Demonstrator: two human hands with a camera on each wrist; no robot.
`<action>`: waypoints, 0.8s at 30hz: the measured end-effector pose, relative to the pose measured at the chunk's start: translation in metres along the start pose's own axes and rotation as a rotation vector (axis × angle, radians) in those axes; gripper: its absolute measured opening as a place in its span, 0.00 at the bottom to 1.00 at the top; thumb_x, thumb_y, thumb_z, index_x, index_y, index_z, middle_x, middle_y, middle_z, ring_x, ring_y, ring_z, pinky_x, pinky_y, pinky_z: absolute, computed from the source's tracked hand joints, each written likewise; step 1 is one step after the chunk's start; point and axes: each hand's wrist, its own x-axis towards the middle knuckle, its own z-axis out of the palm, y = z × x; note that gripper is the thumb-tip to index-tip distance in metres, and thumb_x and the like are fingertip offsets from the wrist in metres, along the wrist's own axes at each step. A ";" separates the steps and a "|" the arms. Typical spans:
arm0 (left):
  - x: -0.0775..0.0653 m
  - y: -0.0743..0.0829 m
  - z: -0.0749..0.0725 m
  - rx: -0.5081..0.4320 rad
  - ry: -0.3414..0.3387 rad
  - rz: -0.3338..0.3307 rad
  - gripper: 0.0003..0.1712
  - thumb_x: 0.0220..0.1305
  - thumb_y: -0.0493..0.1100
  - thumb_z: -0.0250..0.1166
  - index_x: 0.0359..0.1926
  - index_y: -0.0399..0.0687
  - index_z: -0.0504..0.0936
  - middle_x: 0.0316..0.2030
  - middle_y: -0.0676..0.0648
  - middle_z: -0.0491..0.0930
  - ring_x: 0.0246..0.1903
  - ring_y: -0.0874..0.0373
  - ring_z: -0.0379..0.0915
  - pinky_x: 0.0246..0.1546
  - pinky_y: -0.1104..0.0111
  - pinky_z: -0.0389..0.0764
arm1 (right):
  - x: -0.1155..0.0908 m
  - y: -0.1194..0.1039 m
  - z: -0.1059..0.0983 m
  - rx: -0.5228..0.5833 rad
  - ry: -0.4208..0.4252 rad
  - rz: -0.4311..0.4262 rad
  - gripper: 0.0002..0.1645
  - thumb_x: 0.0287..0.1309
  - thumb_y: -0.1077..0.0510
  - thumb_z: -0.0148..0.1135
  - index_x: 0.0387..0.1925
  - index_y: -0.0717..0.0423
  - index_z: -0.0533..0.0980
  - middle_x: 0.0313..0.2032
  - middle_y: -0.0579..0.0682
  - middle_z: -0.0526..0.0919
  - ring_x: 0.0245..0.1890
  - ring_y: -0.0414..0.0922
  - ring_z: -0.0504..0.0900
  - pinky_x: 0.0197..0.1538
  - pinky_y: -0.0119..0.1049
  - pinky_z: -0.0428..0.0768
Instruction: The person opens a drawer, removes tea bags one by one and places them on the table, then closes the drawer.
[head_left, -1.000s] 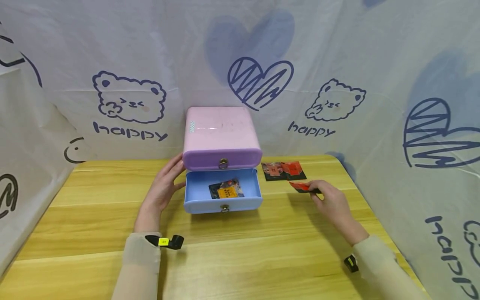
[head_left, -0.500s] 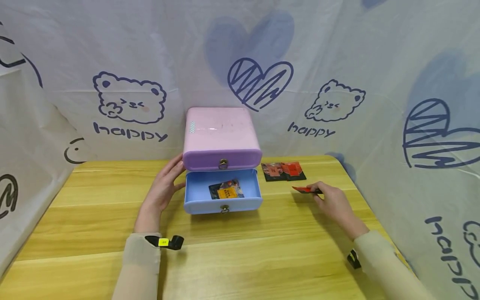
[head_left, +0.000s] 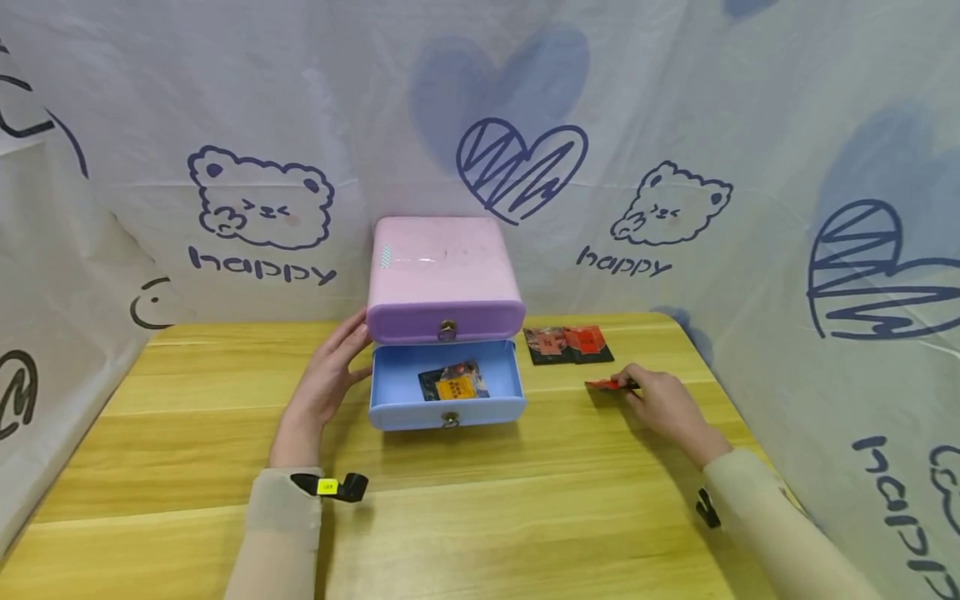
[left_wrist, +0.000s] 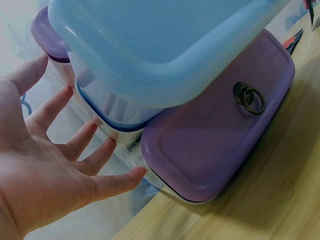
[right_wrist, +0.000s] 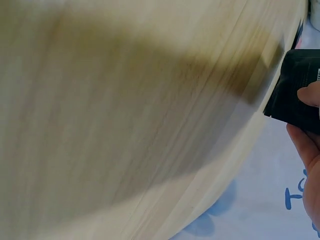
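Observation:
A pink drawer cabinet [head_left: 442, 258] with a purple top drawer front [head_left: 397, 323] stands at the back of the table. Below that front, a light blue drawer [head_left: 390, 417] is pulled out, and a sachet with a yellow label [head_left: 456, 387] lies inside. My left hand [head_left: 326, 379] rests with spread, fairly straight fingers against the cabinet's left side; in the left wrist view its fingertips [left_wrist: 137, 173] meet the side wall. To the right, my right hand [head_left: 667, 404] pinches a red and black sachet [right_wrist: 300, 75] above the table, its dark back showing in the right wrist view.
Two sachets, one with a pinkish label [head_left: 547, 344] and one red [head_left: 588, 342], lie side by side right of the cabinet. Another purple drawer front with a ring pull [left_wrist: 250, 97] shows in the left wrist view. A printed cloth [head_left: 405, 108] hangs behind the wooden table [head_left: 480, 525].
The sachet in my right hand has tilted until it appears nearly edge-on in the head view, and has come slightly lower. My left hand and the blue drawer have stayed put.

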 end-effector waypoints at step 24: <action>-0.001 0.001 0.000 0.008 0.003 -0.003 0.30 0.64 0.56 0.54 0.66 0.61 0.61 0.67 0.49 0.55 0.62 0.54 0.50 0.57 0.39 0.57 | 0.011 0.010 0.013 -0.090 -0.175 -0.167 0.25 0.48 0.69 0.54 0.51 0.52 0.74 0.51 0.53 0.74 0.41 0.50 0.76 0.43 0.48 0.79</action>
